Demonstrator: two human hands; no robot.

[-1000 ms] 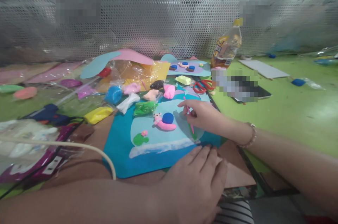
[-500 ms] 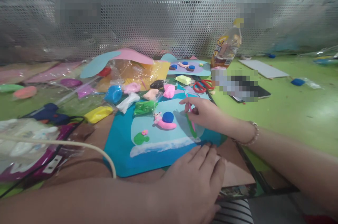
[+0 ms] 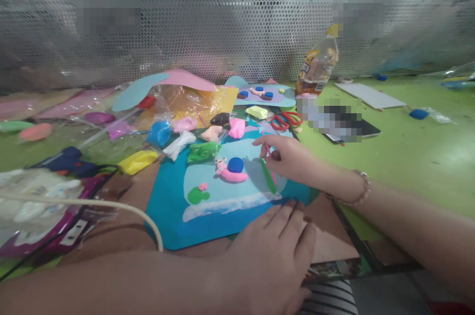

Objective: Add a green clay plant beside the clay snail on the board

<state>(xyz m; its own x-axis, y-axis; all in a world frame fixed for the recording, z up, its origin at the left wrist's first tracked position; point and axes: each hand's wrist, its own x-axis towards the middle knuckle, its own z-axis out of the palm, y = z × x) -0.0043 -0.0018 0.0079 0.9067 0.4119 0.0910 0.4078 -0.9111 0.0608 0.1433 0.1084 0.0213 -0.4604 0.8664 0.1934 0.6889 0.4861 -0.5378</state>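
Note:
My left hand (image 3: 272, 250) lies flat at the lower right edge of a blue sheet (image 3: 163, 221), fingers stretched out. In my right hand (image 3: 291, 154) is a thin pink stick tool (image 3: 274, 177), pinched between the fingers. It rests along a long green clay strip (image 3: 267, 176) on the light blue panel of the sheet. Left of the strip lies a pink clay snail (image 3: 232, 173) with a blue shell (image 3: 235, 164). A green clay lily pad (image 3: 196, 195) with a pink flower sits lower left, above a white clay band (image 3: 230, 206). The tool's grip is partly hidden by my fingers.
Several bagged clays, including green (image 3: 202, 152) and yellow (image 3: 138, 162), lie behind and left. Red-handled scissors (image 3: 285, 120), a bottle (image 3: 317, 70) and a dark flat object (image 3: 365, 124) stand or lie at the back right. A cream cable (image 3: 122, 203) curves in at left.
Hardly anything differs. My right wrist has shifted very slightly to the right, while the fingers stay on the tool by the green strip. My left hand stays in place.

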